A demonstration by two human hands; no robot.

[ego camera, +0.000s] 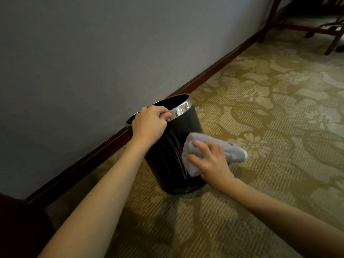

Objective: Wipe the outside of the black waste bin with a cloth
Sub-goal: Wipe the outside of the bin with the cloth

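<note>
Patterned olive carpet (260, 108) is covering the floor, meeting a grey wall (83, 53) along a dark wooden skirting board (214, 69). Beside that skirting the black waste bin (186, 127) is standing on the carpet, tilting slightly, its shiny metal rim (181, 109) catching light. The left hand (149, 125) is gripping the rim, fingers curling over its edge into the bin. The right hand (210, 161) is pressing a grey cloth (232, 149) against the bin's side with spread fingers, part of the cloth hanging free to the right. Dark wooden furniture legs (333, 40) are standing well apart at the top right, and a dark wooden piece (16, 220) is filling the lower left corner.
</note>
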